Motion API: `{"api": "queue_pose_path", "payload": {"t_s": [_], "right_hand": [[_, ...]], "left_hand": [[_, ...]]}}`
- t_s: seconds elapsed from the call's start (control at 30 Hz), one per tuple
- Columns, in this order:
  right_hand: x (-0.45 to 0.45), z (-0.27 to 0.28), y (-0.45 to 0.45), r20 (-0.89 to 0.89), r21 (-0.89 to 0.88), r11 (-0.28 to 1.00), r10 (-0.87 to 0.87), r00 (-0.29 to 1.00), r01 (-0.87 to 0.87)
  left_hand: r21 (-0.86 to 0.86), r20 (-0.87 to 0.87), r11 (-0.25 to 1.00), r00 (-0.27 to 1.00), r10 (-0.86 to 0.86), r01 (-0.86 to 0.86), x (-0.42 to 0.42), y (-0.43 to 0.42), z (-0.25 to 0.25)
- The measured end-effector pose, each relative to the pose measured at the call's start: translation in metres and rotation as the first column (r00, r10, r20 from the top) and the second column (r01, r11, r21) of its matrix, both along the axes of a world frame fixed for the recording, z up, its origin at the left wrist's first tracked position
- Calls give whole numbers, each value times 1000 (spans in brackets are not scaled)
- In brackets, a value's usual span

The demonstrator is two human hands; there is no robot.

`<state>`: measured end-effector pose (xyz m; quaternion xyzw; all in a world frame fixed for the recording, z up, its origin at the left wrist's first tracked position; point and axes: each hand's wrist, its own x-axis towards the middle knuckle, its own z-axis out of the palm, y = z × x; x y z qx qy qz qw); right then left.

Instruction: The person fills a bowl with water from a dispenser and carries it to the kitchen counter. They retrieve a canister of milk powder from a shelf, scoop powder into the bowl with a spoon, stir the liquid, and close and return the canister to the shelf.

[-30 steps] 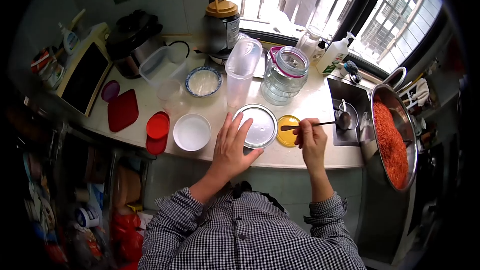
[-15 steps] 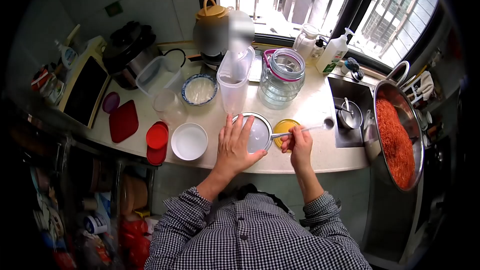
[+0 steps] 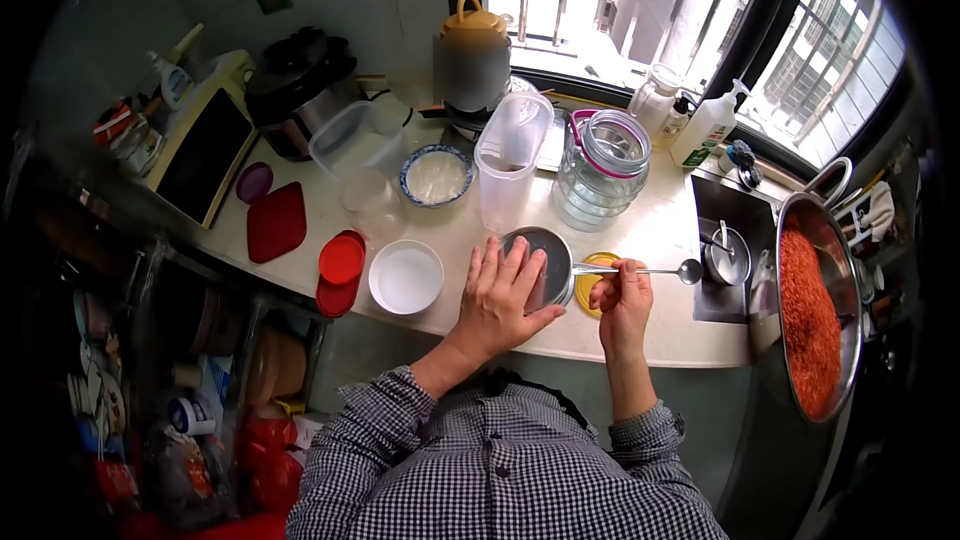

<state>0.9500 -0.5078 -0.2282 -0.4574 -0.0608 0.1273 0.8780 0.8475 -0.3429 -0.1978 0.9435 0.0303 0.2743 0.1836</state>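
My left hand [image 3: 500, 302] lies with its fingers spread over the left part of a round silver-rimmed lid [image 3: 548, 265] on the counter. My right hand [image 3: 624, 302] grips a long metal spoon [image 3: 688, 271]; its handle end meets the lid's right rim and its bowl points right. Partly behind my right hand lies a yellow lid [image 3: 590, 287]. Above the lid stand a tall clear plastic container [image 3: 508, 180] and a large glass jar [image 3: 600, 175] with a pink band. A white bowl [image 3: 406, 277] sits to the left.
Red lids [image 3: 341, 260], a blue-rimmed bowl [image 3: 437, 176] and clear tubs [image 3: 358, 140] stand on the left. At the right are a sink [image 3: 720, 202] with a small pot and a steel basin [image 3: 848, 340] of chopped red food. Soap bottles [image 3: 708, 130] stand by the window.
The spoon's handle end has moved left onto the lid's rim, and my right hand has come closer to the lid. My left hand remains on the lid. The whole view has shifted.
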Motion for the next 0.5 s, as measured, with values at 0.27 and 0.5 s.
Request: {"api": "queue_pose_path", "payload": {"t_s": [0.27, 0.5], "right_hand": [[3, 40, -5, 210, -93, 996, 17, 978, 2], [-2, 41, -59, 356, -403, 914, 119, 927, 37]], "left_hand": [[-653, 210, 751, 930, 301, -96, -18, 34, -13], [-968, 54, 125, 310, 949, -216, -103, 240, -95]]}}
